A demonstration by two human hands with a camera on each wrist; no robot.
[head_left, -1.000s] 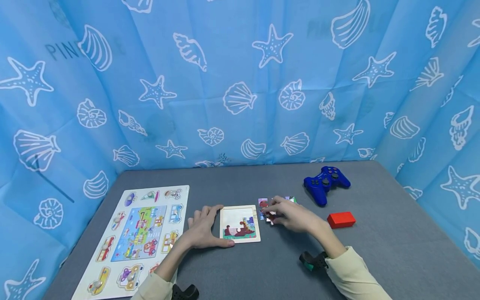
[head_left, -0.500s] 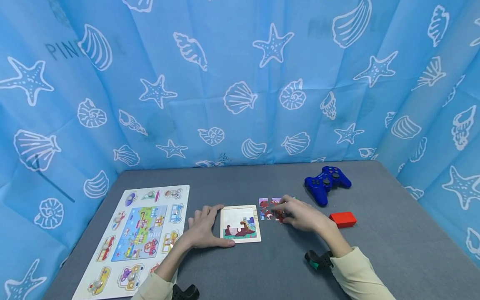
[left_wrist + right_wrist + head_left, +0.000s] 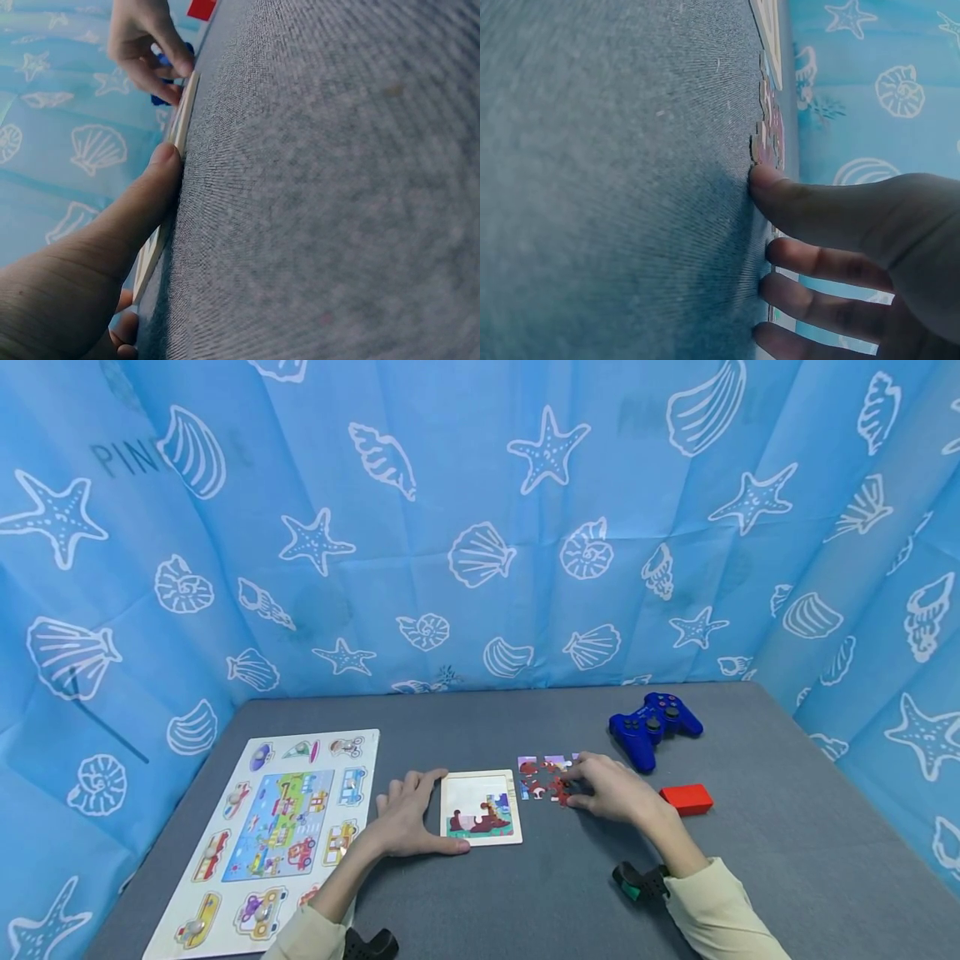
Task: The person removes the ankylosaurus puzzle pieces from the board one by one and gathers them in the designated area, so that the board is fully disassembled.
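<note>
A small square jigsaw puzzle in a pale wooden frame (image 3: 480,774) lies flat on the table, partly filled with brown and green pieces along the bottom. My left hand (image 3: 407,818) holds it steady, thumb along the near edge and forefinger at the far left corner. Loose jigsaw pieces (image 3: 529,766) lie grouped just right of the frame. My right hand (image 3: 611,789) reaches over this group, fingers spread and bent down. Its thumb (image 3: 780,195) touches the edge of the pieces in the right wrist view, while the other fingertips rest near the table; some pieces are hidden beneath.
A large white knob puzzle board (image 3: 243,760) with vehicle pictures lies at the left, partly under the left forearm. Farther back on the right sits a blue game controller (image 3: 648,731). A red block (image 3: 686,800) is beside the right wrist. A blue curtain (image 3: 480,485) hangs behind the grey table (image 3: 540,902).
My right hand has moved a little to the right over the loose pieces, uncovering more of them; a piece tilted under its fingers earlier now lies among the others. The left hand has stayed put.
</note>
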